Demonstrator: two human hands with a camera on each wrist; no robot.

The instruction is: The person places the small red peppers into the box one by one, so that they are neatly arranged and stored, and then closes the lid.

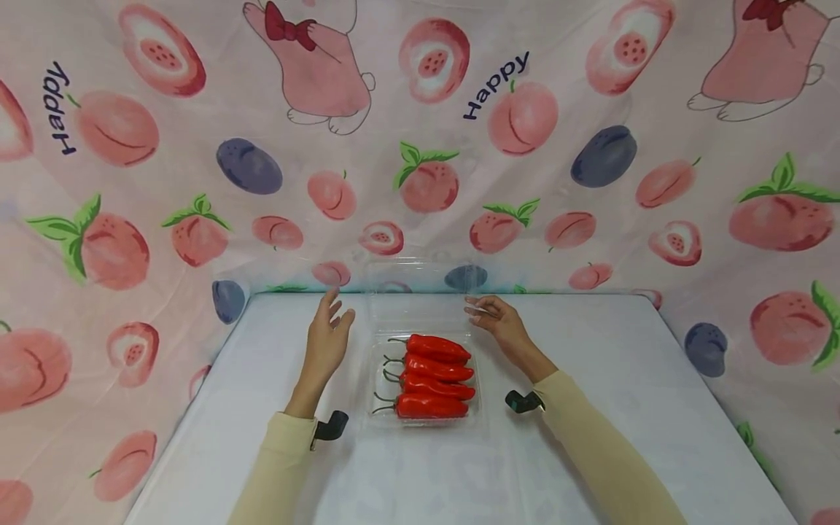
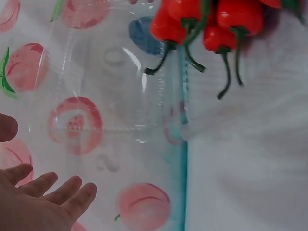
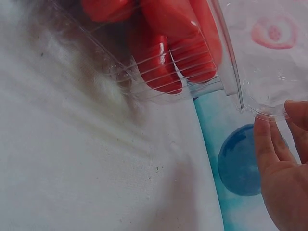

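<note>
A clear plastic clamshell box (image 1: 478,405) lies in front of me with its hinged lid (image 1: 420,310) raised at the back. Inside its tray, several red peppers (image 1: 433,406) lie side by side, green stems pointing left. My right hand (image 1: 507,332) pinches the lid's right edge; in the right wrist view the thumb (image 3: 297,113) and fingers meet at that rim. Left of the lid, my left hand (image 1: 326,348) is held up with its fingers spread and nothing in them. The left wrist view shows those fingers (image 2: 72,195) apart from the see-through lid.
A white-covered table (image 1: 262,379) carries the box. Behind it hangs a pink cloth (image 1: 367,182) printed with peaches and plums, reaching down to the table's back edge. A dark camera mount (image 1: 331,426) sticks out from the left wrist, another (image 1: 523,401) from the right.
</note>
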